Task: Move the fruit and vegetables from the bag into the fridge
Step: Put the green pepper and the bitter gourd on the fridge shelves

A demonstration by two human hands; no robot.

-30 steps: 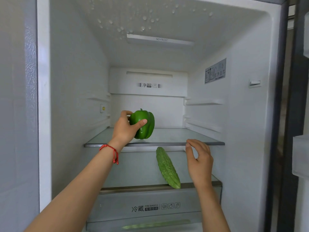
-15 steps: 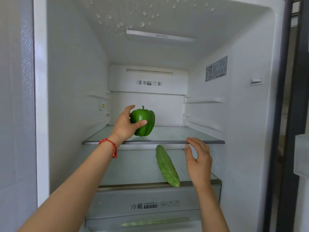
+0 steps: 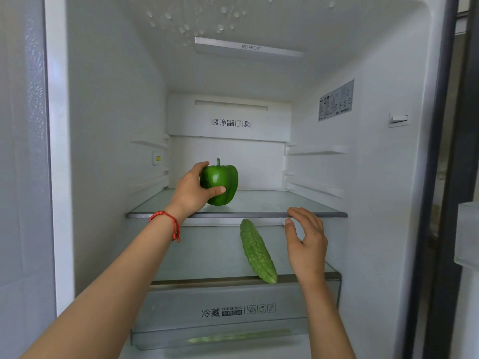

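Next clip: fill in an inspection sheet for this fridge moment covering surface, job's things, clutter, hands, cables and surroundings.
Surface: upper glass fridge shelf with a grey front trim; lower glass shelf beneath it.
Job's things: glossy green bell pepper, stem up, at the upper shelf; whether it rests on the glass cannot be told. Bumpy green bitter gourd lies on the lower shelf.
Clutter: nothing seen.
Hands: left hand grips the pepper; right hand, fingers loosely curled, holds nothing, with fingertips at the upper shelf's trim.
Cables: nothing seen.
Surroundings: translucent crisper drawer below; water droplets on the fridge ceiling.
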